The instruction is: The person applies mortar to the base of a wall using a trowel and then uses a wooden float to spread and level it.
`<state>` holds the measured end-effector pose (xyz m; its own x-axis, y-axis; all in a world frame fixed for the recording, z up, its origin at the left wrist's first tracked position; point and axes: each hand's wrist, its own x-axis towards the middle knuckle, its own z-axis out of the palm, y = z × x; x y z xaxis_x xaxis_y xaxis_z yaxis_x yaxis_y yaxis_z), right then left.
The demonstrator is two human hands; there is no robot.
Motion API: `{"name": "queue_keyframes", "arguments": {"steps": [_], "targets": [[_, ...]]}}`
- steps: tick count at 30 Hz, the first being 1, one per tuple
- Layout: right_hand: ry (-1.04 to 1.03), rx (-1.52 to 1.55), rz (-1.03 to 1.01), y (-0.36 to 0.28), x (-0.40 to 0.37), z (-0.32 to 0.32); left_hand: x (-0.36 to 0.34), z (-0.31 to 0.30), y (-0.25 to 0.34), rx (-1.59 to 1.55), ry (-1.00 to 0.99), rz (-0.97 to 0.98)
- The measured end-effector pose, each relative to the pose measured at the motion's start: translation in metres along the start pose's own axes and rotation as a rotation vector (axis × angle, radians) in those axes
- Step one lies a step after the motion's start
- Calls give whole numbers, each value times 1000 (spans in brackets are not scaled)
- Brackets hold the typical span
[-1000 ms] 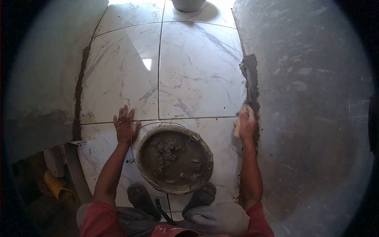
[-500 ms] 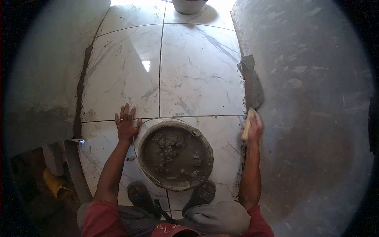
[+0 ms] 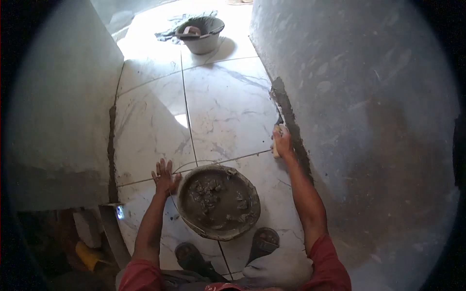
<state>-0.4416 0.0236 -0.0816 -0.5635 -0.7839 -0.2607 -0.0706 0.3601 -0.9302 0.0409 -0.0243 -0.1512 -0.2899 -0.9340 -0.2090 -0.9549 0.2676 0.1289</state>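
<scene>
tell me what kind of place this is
Most likely a narrow room or passage under construction, being tiled. The walls are bare grey render, a pan of wet mortar sits on marble-look floor tiles, and the right hand holds a trowel at the wall's foot.

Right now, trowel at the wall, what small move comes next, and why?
Probably slide the trowel in the right hand forward along the dark mortar strip at the foot of the wall; it looks rough ahead of the blade, and the left hand is braced flat on the tile.
</scene>
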Motion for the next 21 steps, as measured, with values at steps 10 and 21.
{"name": "queue_keyframes", "arguments": {"steps": [10, 21], "targets": [[-11, 343, 265, -46, 21, 4, 3, -6, -1, -3, -103, -19], [26, 152, 303, 7, -121, -73, 4, -10, 2, -8, -153, -62]]}}
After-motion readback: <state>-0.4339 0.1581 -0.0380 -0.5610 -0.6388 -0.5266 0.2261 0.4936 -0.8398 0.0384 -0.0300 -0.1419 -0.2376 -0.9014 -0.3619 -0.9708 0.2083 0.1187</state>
